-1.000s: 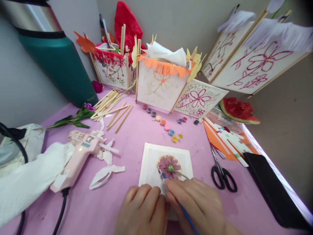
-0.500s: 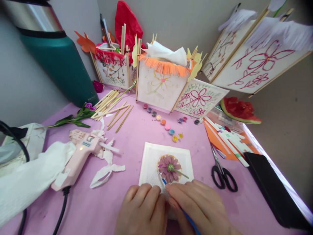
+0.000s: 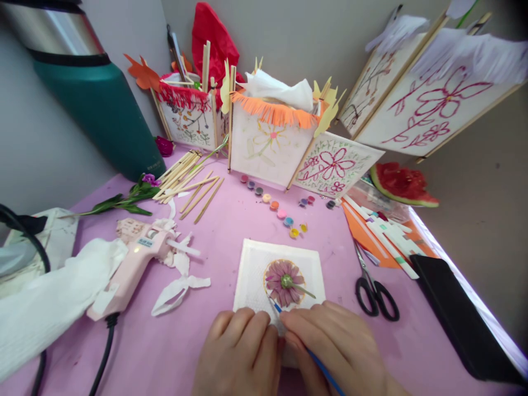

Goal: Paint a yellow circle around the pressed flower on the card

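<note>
A white textured square (image 3: 253, 275) lies on the pink table with a mauve flower (image 3: 284, 283) face down on it, its green stem pointing to the lower right. A thin yellow-orange painted line rings the petals. My right hand (image 3: 334, 344) pinches a slim blue paintbrush (image 3: 319, 366); its tip touches or nearly touches the square at the flower's lower left, beside the ring. Curled over the square's lower left edge, my left hand (image 3: 243, 349) holds it by the near side. Its thumb is hidden, and both hands cover the square's lower part.
Small open paint pots (image 3: 281, 214) stand behind the square. A pink glue gun (image 3: 132, 264) and paper scraps are at left, near a green bottle (image 3: 94, 110). Black-handled scissors (image 3: 373, 291) and a black flat case (image 3: 457, 313) lie right. Decorated boxes (image 3: 270, 137) line the back.
The brush tip has shifted slightly downward along the flower's lower left outline. Both hands stay in nearly the same place, and the whole view has drifted a little.
</note>
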A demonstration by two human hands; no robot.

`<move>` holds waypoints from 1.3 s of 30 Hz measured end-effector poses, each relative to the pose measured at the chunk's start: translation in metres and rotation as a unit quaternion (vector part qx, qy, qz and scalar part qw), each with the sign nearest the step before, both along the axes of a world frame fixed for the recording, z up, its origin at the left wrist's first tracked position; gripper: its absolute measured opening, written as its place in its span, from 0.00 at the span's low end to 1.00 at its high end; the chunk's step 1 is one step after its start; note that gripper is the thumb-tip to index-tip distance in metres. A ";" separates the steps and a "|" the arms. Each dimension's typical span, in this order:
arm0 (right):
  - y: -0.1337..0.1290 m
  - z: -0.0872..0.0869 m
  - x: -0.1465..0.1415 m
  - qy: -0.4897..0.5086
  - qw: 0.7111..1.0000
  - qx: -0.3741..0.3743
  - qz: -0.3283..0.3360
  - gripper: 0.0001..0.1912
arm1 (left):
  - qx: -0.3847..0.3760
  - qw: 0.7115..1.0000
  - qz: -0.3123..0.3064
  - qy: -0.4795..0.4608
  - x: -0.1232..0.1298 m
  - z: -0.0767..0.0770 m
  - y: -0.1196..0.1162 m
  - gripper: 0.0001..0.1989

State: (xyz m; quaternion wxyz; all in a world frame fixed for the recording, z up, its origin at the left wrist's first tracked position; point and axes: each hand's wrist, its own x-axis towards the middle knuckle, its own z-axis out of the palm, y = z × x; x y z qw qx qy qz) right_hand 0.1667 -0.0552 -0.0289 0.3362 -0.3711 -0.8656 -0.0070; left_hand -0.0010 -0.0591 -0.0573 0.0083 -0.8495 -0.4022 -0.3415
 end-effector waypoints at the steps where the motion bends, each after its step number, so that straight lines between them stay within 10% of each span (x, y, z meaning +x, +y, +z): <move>1: -0.001 0.000 0.000 0.001 1.000 0.004 -0.002 0.07 | 0.001 1.000 0.001 -0.001 0.000 0.000 0.000 0.15; 39: -0.001 0.000 0.000 0.024 1.000 -0.008 -0.004 0.07 | -0.003 1.000 0.002 0.005 0.000 0.000 -0.001 0.15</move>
